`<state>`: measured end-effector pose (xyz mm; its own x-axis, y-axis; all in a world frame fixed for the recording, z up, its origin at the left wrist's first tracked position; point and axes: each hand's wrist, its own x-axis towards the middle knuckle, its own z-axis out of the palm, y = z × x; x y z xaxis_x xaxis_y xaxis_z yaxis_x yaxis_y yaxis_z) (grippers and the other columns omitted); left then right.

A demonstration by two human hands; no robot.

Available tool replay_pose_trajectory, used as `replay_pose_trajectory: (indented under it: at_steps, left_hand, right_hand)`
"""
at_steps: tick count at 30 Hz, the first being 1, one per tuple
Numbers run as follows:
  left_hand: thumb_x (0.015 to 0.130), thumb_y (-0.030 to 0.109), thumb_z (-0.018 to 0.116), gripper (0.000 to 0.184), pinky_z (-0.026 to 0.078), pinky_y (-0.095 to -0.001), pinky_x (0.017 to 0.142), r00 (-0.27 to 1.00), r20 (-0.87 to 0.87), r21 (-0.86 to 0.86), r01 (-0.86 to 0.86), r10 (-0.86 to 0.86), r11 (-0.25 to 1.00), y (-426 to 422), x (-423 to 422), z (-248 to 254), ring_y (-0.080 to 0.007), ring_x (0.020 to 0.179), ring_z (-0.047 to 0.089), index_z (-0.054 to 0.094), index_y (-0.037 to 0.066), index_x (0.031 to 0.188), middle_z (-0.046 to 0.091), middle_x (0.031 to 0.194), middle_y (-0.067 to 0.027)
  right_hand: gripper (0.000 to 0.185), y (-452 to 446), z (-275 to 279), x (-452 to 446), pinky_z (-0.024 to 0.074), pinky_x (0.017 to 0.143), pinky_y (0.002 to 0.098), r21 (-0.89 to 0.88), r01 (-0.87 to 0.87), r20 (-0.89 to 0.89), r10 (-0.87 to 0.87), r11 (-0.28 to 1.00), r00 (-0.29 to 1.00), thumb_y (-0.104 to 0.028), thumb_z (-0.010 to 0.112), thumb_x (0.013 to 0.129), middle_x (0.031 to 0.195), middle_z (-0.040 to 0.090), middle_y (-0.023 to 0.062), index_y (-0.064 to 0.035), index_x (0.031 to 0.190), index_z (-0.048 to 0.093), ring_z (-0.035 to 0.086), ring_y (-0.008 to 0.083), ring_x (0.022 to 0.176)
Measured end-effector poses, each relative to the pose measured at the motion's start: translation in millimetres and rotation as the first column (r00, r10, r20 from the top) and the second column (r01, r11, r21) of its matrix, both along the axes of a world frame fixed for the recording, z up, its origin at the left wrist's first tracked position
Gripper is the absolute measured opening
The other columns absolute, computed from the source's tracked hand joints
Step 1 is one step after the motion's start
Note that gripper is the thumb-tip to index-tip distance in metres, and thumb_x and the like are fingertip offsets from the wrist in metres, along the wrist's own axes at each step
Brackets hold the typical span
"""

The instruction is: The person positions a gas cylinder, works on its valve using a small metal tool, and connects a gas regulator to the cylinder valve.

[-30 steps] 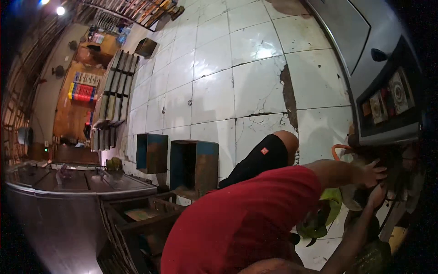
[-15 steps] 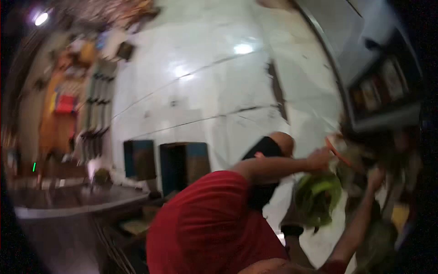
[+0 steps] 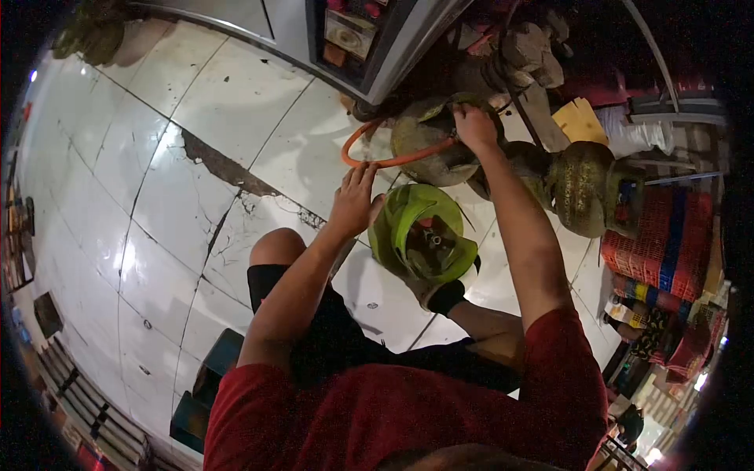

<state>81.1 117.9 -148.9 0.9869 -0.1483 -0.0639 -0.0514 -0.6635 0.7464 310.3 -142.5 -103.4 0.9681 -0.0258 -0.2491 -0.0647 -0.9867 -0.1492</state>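
My right hand (image 3: 475, 128) is closed over the top of a worn, greenish gas cylinder (image 3: 408, 140); what its fingers grip is hidden. An orange hose (image 3: 414, 155) runs out from beside this hand and loops to the left. At the loop, my left hand (image 3: 355, 200) has its fingers stretched out, their tips at the hose. Between my legs a bright green gas cylinder (image 3: 382, 228) stands on the floor, just right of my left hand, its top collar and valve facing up.
Several more worn cylinders (image 3: 581, 184) line the right side. Beyond them are red crates (image 3: 660, 243) and a yellow piece of card (image 3: 580, 122). A grey cabinet (image 3: 290, 31) stands ahead. The white tiled floor (image 3: 169, 228) has a broken strip. Dark stools (image 3: 208, 385) are at lower left.
My head has turned right and down, so the cylinders and hose now lie mid-view. My right hand has come onto the worn cylinder's top; my left hand stays near the hose.
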Motion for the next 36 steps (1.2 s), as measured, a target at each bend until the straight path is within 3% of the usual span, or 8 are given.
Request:
replay_pose_trajectory:
  at_steps: [11, 15, 18, 23, 28, 32, 34, 36]
  left_hand:
    - [0.086, 0.022, 0.067, 0.072, 0.039, -0.0513, 0.106, 0.997, 0.070, -0.109, 0.023, -0.015, 0.994, -12, 12, 11, -0.0461, 0.132, 0.039, 0.034, 0.006, 0.148, 0.040, 0.146, -0.0254]
    - [0.087, 0.023, 0.066, 0.072, 0.037, -0.0508, 0.107, 0.998, 0.047, -0.096, 0.040, -0.035, 0.995, -15, 22, 11, -0.0458, 0.132, 0.039, 0.033, 0.004, 0.148, 0.040, 0.145, -0.0271]
    - [0.088, 0.024, 0.066, 0.071, 0.036, -0.0508, 0.108, 0.999, -0.012, -0.098, 0.040, -0.042, 0.994, -14, 17, 9, -0.0456, 0.133, 0.039, 0.033, 0.003, 0.148, 0.040, 0.144, -0.0278]
    - [0.089, 0.024, 0.065, 0.069, 0.038, -0.0500, 0.107, 0.999, -0.005, -0.188, 0.044, -0.046, 0.981, -12, 8, 9, -0.0456, 0.132, 0.040, 0.034, 0.002, 0.147, 0.041, 0.144, -0.0273]
    - [0.092, 0.022, 0.061, 0.063, 0.042, -0.0461, 0.104, 0.987, 0.157, -0.192, 0.044, -0.014, 0.980, -3, 5, -8, -0.0430, 0.129, 0.045, 0.036, 0.000, 0.145, 0.044, 0.143, -0.0262]
    - [0.096, 0.019, 0.057, 0.056, 0.041, -0.0408, 0.104, 0.981, 0.135, -0.469, -0.059, 0.138, 0.881, 17, 23, 32, -0.0372, 0.129, 0.048, 0.037, -0.001, 0.144, 0.047, 0.141, -0.0250]
    - [0.098, 0.015, 0.053, 0.051, 0.040, -0.0375, 0.104, 0.953, 0.141, -0.604, -0.132, 0.269, 0.786, 29, 52, 69, -0.0327, 0.130, 0.049, 0.038, -0.003, 0.143, 0.048, 0.141, -0.0234]
    - [0.099, 0.011, 0.049, 0.048, 0.039, -0.0362, 0.105, 0.879, 0.263, -0.666, -0.134, 0.399, 0.734, 42, 99, 122, -0.0308, 0.132, 0.048, 0.038, -0.003, 0.143, 0.048, 0.142, -0.0220]
  right_hand:
    - [0.048, -12, -8, -3, 0.0436, 0.100, 0.0536, 0.083, 0.046, 0.005, -0.046, 0.995, 0.999, -0.045, 0.043, 0.099, 0.121, 0.063, 0.0200, -0.0094, 0.125, 0.063, 0.055, 0.0440, 0.113]
    - [0.045, -15, -20, -1, 0.0554, 0.073, 0.0523, -0.022, -0.003, 0.250, 0.008, 1.000, 0.968, -0.046, 0.047, 0.096, 0.095, 0.068, 0.0173, -0.0090, 0.114, 0.067, 0.066, 0.0377, 0.082]
    - [0.049, -19, -15, 2, 0.0446, 0.099, 0.0529, 0.002, 0.024, 0.046, -0.024, 1.000, 0.999, -0.045, 0.042, 0.098, 0.124, 0.062, 0.0184, -0.0104, 0.127, 0.061, 0.055, 0.0433, 0.114]
    - [0.044, -19, -11, 0, 0.0450, 0.096, 0.0550, 0.073, 0.146, 0.005, -0.147, 0.987, 0.989, -0.043, 0.047, 0.098, 0.121, 0.062, 0.0185, -0.0090, 0.121, 0.064, 0.055, 0.0431, 0.111]
    - [0.029, -3, 7, -52, 0.0450, 0.088, 0.0545, -0.013, -0.143, 0.728, 0.108, 0.990, 0.677, -0.025, 0.058, 0.099, 0.108, 0.058, 0.0177, -0.0050, 0.121, 0.057, 0.056, 0.0401, 0.102]
    - [0.030, 14, 33, -195, 0.0476, 0.086, 0.0390, 0.627, -0.112, 0.229, -0.045, 0.771, 0.972, -0.026, 0.052, 0.103, 0.107, 0.061, 0.0138, -0.0029, 0.122, 0.054, 0.061, 0.0273, 0.099]
    - [0.046, 46, 75, -270, 0.0484, 0.089, 0.0363, 0.591, 0.149, -0.132, -0.087, 0.793, 0.987, -0.039, 0.055, 0.100, 0.115, 0.063, 0.0162, -0.0017, 0.128, 0.053, 0.062, 0.0263, 0.106]
    - [0.046, 64, 69, -324, 0.0504, 0.088, 0.0403, 0.696, 0.112, -0.102, -0.057, 0.709, 0.993, -0.041, 0.056, 0.099, 0.110, 0.066, 0.0180, -0.0045, 0.128, 0.054, 0.064, 0.0314, 0.102]
